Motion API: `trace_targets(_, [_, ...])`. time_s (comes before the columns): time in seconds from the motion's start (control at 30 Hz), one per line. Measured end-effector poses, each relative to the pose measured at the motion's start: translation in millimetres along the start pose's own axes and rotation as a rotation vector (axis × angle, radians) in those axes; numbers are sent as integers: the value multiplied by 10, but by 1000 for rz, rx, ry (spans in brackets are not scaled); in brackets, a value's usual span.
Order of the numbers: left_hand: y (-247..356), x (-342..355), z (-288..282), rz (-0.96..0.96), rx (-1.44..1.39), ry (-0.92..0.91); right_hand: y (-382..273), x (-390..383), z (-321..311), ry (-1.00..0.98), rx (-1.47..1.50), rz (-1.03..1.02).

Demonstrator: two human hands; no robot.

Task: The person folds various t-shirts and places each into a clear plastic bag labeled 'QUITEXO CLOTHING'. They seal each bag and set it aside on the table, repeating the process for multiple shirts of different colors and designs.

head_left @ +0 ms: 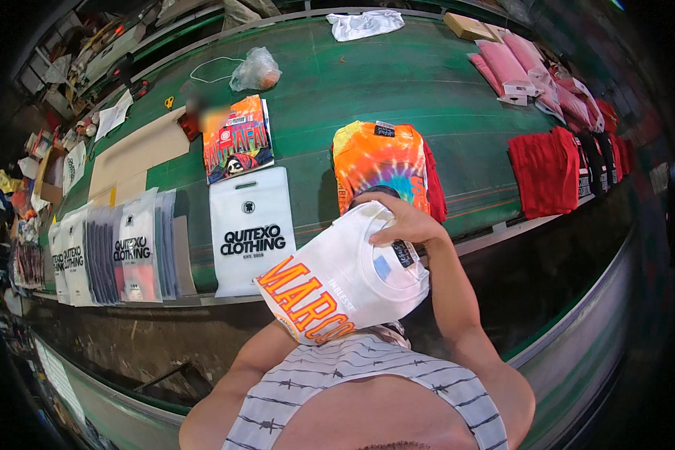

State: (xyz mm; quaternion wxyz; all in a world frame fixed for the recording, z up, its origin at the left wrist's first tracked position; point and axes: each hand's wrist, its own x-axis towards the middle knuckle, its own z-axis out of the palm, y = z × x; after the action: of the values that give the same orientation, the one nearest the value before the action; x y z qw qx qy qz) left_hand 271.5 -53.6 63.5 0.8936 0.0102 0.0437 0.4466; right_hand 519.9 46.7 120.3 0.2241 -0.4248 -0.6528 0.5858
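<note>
A folded white T-shirt [337, 262] with large orange lettering and a dark neck label is held up in front of my chest, tilted. My right hand [412, 223] grips it by the collar edge, thumb on the front and fingers at the top. My left forearm [266, 349] runs up behind the shirt, which hides that hand. Just beyond lies a stack of folded shirts with a tie-dye one [382, 157] on top, red fabric beneath. To its left on the green table [307, 97] rests a flat frosted plastic bag [251, 201] with a handle slot and black print.
Several packed frosted bags [133, 262] stand along the table's left edge. Behind the flat bag lies a colourful printed stack [240, 139]. Red folded garments [540, 176] and pink bundles [506, 67] sit at the right. Farther back are a crumpled clear bag [256, 69] and yellow scissors [169, 102].
</note>
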Motion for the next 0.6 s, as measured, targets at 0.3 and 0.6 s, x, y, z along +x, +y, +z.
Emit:
trace_targets(0.3, [848,750,219,-95,-77,-395,-79,-458,-335,981,516,-294])
trace_targets(0.6, [1278,459,-1129,-56,2283,718,952,-412,71,1330,-675,-88])
